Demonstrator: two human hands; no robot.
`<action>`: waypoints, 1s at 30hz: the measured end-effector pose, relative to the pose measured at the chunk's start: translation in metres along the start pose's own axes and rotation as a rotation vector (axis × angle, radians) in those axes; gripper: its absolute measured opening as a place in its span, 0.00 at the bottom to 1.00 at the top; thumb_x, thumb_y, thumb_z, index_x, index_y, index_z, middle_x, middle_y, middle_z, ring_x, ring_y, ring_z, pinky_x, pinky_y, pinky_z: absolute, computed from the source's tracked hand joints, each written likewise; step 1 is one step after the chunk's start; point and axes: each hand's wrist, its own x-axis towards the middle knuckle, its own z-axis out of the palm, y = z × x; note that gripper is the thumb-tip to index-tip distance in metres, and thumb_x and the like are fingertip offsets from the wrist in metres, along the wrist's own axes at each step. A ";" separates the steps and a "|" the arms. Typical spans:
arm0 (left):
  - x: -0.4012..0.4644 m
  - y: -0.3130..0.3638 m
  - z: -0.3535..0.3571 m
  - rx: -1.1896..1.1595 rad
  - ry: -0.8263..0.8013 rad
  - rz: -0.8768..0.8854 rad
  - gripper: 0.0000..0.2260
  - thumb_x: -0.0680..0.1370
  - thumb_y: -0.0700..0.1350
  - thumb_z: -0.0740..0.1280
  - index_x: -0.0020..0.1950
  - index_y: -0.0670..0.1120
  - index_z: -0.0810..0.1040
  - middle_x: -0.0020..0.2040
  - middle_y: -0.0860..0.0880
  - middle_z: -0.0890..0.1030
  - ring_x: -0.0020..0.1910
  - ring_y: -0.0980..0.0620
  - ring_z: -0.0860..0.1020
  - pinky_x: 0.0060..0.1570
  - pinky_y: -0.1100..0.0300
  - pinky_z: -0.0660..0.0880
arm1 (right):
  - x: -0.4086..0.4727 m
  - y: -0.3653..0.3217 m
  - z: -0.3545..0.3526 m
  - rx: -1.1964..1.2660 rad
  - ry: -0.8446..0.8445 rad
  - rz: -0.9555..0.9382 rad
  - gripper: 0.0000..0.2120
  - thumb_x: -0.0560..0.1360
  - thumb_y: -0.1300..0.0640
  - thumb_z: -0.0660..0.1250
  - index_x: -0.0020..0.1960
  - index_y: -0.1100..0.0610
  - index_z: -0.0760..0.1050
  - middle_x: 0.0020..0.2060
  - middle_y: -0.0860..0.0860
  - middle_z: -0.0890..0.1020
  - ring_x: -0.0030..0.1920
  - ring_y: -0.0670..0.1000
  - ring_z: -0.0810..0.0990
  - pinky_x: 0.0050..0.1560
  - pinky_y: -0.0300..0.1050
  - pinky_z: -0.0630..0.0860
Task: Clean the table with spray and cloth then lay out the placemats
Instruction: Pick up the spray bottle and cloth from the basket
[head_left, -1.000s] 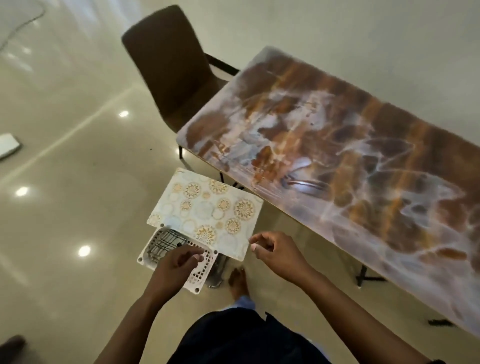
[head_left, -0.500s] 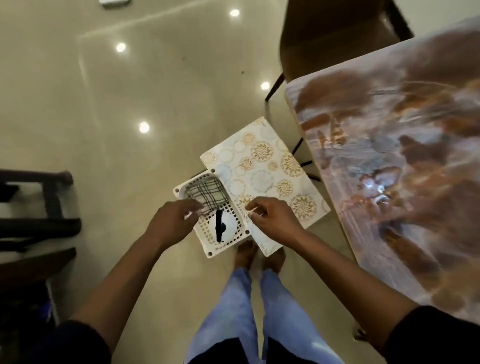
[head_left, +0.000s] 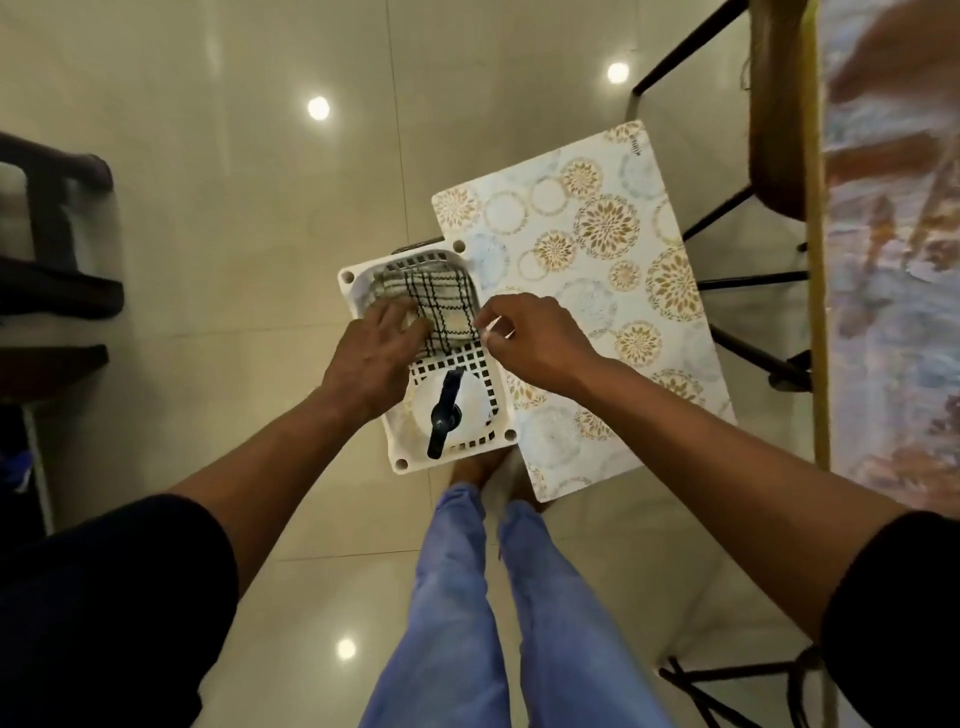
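The task had barely begun: the left hand (head_left: 370, 358), fingers spread, reached onto the checked cloth (head_left: 441, 306) in the white basket (head_left: 363, 270) beside the spray bottle (head_left: 445, 405), the right hand (head_left: 535, 338) pinched the basket's rim, and the placemats (head_left: 597, 249) lay unplaced beside the table (head_left: 893, 260).

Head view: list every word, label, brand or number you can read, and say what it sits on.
No text can be read.
Placemat: a tiny dark mark near its far corner, too small to read.
Spray bottle in the white basket: no label shows.
Checked cloth: pattern only.
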 end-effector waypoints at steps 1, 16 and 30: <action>0.003 0.000 0.002 0.013 0.028 0.006 0.24 0.71 0.34 0.75 0.67 0.41 0.79 0.69 0.33 0.76 0.64 0.30 0.76 0.46 0.40 0.80 | 0.004 0.003 0.003 0.006 -0.001 -0.004 0.09 0.79 0.54 0.67 0.57 0.49 0.82 0.50 0.47 0.85 0.48 0.48 0.83 0.51 0.44 0.77; 0.014 -0.004 0.006 0.022 0.206 0.030 0.08 0.78 0.42 0.67 0.52 0.44 0.86 0.48 0.45 0.84 0.43 0.41 0.82 0.37 0.50 0.77 | 0.012 0.017 0.003 0.041 0.040 -0.025 0.09 0.79 0.54 0.68 0.56 0.48 0.83 0.45 0.43 0.83 0.45 0.41 0.81 0.47 0.41 0.75; -0.007 0.027 -0.127 -0.562 0.556 -0.220 0.12 0.77 0.49 0.68 0.56 0.48 0.87 0.45 0.49 0.85 0.42 0.49 0.78 0.41 0.53 0.73 | -0.030 -0.028 -0.038 0.506 0.177 0.014 0.07 0.81 0.52 0.70 0.56 0.52 0.83 0.46 0.50 0.87 0.45 0.49 0.87 0.54 0.58 0.84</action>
